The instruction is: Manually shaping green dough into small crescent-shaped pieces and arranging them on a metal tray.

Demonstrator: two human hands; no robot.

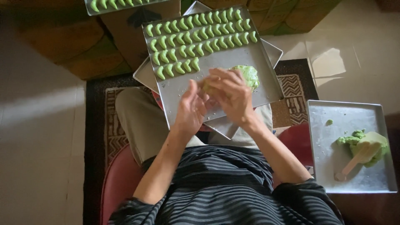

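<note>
A metal baking tray (254, 58) rests on my lap, tilted, with several rows of green crescent-shaped dough pieces (196, 35) on its far part. A lump of green dough (249, 75) lies on the tray's right side. My left hand (189, 109) and my right hand (231, 93) meet over the tray's near part. A small piece of green dough (207, 86) is pressed between the palms, mostly hidden by the right hand's fingers.
A second tray (329, 166) on the right holds a green dough mass (366, 141) and a wooden-handled tool (354, 160). Another tray (143, 75) lies under the lap tray. A third tray of crescents (116, 5) sits at the top on cardboard boxes (75, 41). Patterned rug (110, 108) below.
</note>
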